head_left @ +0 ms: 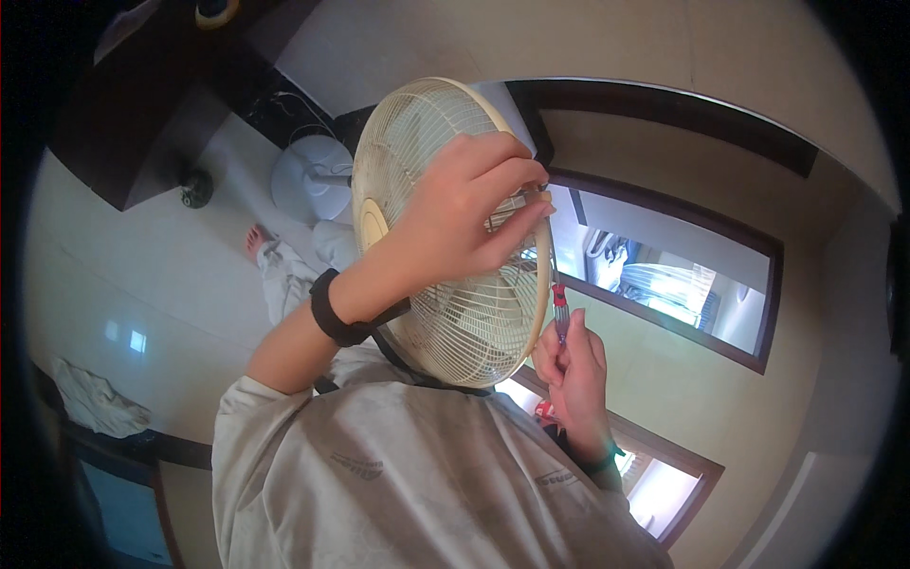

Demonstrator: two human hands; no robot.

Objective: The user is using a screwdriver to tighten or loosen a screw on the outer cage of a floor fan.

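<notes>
The right, nearer hand (pixel 578 379) grips a screwdriver (pixel 561 311) — pointing far, alongside the fan cage (pixel 474 332), toward the left hand (pixel 471 204), which pinches its right rim (pixel 543 289).

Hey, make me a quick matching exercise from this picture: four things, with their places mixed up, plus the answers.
Things:
1. Screwdriver
2. Left hand
3. Black wristband
4. Round fan base

Places:
A. On the floor
B. At the rim of the fan guard
C. In the right hand
D. Around the left wrist

Pairs: 1-C, 2-B, 3-D, 4-A.
</notes>
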